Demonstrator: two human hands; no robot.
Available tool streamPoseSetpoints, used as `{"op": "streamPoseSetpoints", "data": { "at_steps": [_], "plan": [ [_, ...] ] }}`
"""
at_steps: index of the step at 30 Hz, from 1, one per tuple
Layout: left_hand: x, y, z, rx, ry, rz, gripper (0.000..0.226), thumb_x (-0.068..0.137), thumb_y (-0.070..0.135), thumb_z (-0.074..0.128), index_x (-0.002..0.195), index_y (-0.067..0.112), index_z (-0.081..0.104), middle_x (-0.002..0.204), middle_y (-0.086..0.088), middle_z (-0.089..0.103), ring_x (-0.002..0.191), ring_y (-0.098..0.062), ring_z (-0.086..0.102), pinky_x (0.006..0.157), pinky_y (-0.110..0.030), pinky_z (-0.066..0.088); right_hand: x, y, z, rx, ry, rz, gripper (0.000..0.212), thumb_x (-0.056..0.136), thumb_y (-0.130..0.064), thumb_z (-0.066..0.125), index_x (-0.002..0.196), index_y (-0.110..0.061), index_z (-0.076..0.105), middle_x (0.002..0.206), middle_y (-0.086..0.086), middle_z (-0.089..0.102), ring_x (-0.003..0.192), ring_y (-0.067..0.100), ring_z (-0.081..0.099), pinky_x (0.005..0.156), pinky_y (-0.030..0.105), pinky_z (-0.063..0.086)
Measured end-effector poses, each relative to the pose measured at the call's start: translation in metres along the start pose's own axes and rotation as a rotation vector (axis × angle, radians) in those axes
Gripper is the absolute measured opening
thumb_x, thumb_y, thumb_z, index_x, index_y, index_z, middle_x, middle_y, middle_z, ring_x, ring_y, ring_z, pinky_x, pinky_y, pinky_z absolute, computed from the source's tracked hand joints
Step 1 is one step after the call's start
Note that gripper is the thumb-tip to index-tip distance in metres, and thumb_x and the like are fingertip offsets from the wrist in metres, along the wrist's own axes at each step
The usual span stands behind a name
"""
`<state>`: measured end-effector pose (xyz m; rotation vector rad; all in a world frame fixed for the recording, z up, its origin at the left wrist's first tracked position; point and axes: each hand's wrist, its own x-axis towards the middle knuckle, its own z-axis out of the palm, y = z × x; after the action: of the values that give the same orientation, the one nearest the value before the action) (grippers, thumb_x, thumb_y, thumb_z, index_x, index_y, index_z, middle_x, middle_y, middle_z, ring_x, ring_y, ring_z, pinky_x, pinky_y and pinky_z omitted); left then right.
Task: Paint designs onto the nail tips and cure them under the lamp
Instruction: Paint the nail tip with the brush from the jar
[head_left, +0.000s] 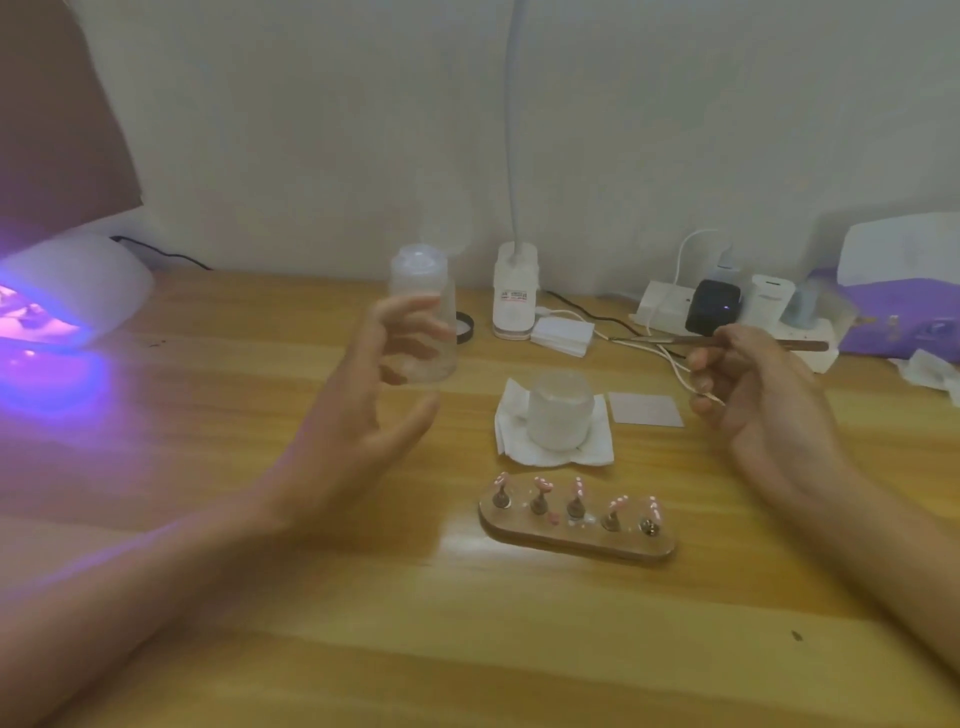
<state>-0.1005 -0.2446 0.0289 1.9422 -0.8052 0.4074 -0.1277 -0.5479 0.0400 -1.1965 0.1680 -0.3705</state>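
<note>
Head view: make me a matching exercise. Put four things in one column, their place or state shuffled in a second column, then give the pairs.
Things
1. curing lamp
2. frosted jar
3. nail tip stand
4. thin tool

Place or state
A. gripped in the right hand
B. standing on a white tissue
C. glowing purple at the far left
D. nearest the person, carrying pink tips

Pairs: 1-C, 2-B, 3-D, 4-A.
</note>
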Motion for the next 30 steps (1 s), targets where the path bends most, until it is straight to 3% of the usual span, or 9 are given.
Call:
{"op": "streamPoseSetpoints", "data": {
  "at_steps": [3,9,13,18,21,27,30],
  "plan": [
    [-0.012,0.020,0.006,0.059,-0.340,-0.048,0.072,0.080,0.041,0.066,0.140,0.043,0.027,0.124,0.020,0.053,0.118,-0.009,0.055,0.086,-0.011,0.041,-0.001,0.008,0.009,0.007,-0.001,-0.009,0.016,0.103,-0.020,0.052,0.088,-0.017,0.055,0.064,-0.001,0.067,0.054,0.008,0.055,0.048,0.019,0.046],
    [-0.011,0.022,0.023,0.062,-0.545,-0.194,0.077,0.073,0.036,0.081,0.127,0.052,0.028,0.115,0.025,0.055,0.120,0.002,0.049,0.091,-0.008,0.039,-0.004,0.010,0.019,-0.232,-0.079,-0.250,0.017,0.102,-0.018,0.053,0.085,-0.019,0.052,0.060,-0.004,0.061,0.057,0.010,0.057,0.050,0.021,0.047],
    [-0.012,0.023,0.028,0.024,-0.520,-0.192,0.070,0.077,0.026,0.080,0.126,0.047,0.035,0.113,0.026,0.061,0.114,0.002,0.057,0.086,-0.003,0.036,-0.008,0.007,0.021,-0.359,-0.204,-0.426,0.019,0.102,-0.011,0.050,0.084,-0.018,0.050,0.059,-0.002,0.061,0.054,0.015,0.057,0.046,0.024,0.047],
    [-0.018,0.024,0.024,-0.003,-0.461,-0.167,0.076,0.077,0.018,0.082,0.130,0.048,0.038,0.116,0.019,0.058,0.109,-0.007,0.059,0.076,-0.004,0.039,-0.004,0.011,0.027,-0.518,-0.295,-0.461,0.017,0.101,-0.010,0.053,0.087,-0.003,0.049,0.060,0.006,0.062,0.052,0.022,0.057,0.046,0.027,0.049],
    [-0.021,0.022,0.022,-0.012,-0.444,-0.178,0.077,0.076,0.020,0.083,0.128,0.052,0.038,0.117,0.019,0.057,0.109,-0.008,0.059,0.075,-0.005,0.039,-0.002,0.015,0.026,-0.578,-0.333,-0.461,0.015,0.098,-0.014,0.053,0.087,-0.005,0.050,0.063,0.009,0.062,0.053,0.019,0.057,0.048,0.026,0.049],
    [-0.022,0.020,0.022,-0.089,-0.429,-0.236,0.057,0.078,0.017,0.084,0.116,0.034,0.045,0.107,0.016,0.066,0.107,-0.010,0.061,0.076,-0.007,0.040,-0.001,0.021,0.024,-0.613,-0.371,-0.437,0.012,0.098,-0.010,0.053,0.087,-0.007,0.051,0.063,0.007,0.062,0.054,0.017,0.057,0.048,0.028,0.050],
    [-0.019,0.021,0.021,-0.110,-0.408,-0.266,0.044,0.083,0.008,0.078,0.107,0.030,0.049,0.098,0.011,0.072,0.088,-0.006,0.065,0.067,-0.011,0.041,-0.002,0.022,0.025,-0.611,-0.390,-0.432,0.012,0.098,-0.009,0.053,0.087,-0.006,0.052,0.063,0.006,0.061,0.053,0.015,0.057,0.048,0.028,0.050]
  ]
}}
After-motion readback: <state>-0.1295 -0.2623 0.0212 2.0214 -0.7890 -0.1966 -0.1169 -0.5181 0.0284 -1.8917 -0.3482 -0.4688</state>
